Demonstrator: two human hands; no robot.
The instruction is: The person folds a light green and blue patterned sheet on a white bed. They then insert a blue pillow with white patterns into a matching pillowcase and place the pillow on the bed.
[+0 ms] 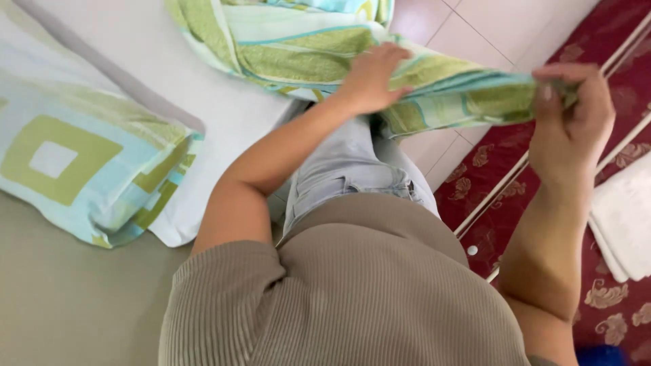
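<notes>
We see a green-and-blue patterned cloth (305, 47), bunched and folded, stretched from the bed edge out over the tiled floor.

One patterned cloth (305, 47), one pillow (81, 169), one white towel (627, 224), two hands

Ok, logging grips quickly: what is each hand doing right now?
Left hand: closed on the patterned cloth.
Right hand: pinching the same cloth's end.

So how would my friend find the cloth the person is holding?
Start at the big pillow on the left, then look to the top middle. The patterned cloth stretches from there across to the right, held by the left hand and pinched by the right hand. Unlike the plump pillow, it is flat, folded and lifted.
</notes>
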